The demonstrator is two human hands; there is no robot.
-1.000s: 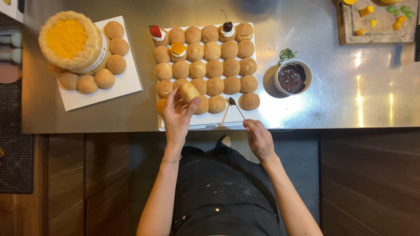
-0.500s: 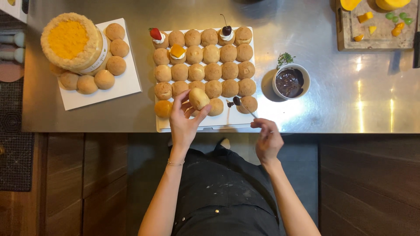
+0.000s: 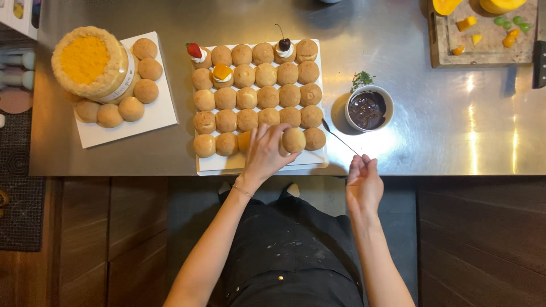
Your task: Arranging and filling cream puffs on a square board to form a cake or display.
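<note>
**Fingers on a puff, spoon held ready**

Fingers (image 3: 272,135) of my left hand (image 3: 263,154) closed around a round cream puff (image 3: 293,140) in the front row of the white tray (image 3: 227,164). My right hand (image 3: 362,183) pinched a slender spoon (image 3: 340,136), its long axis slanting up-left, tip between the puff and the bowl of chocolate sauce (image 3: 368,108). I judged the right hand nearer the bowl.

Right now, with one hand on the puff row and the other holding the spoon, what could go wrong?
1. The spoon carries dark sauce from the bowl; it may drip on the steel table or on the white tray.
2. The left hand covers the front-row puffs; pressing may dent one.
3. The right hand grips only the handle's end, so the tip may wobble.
</note>
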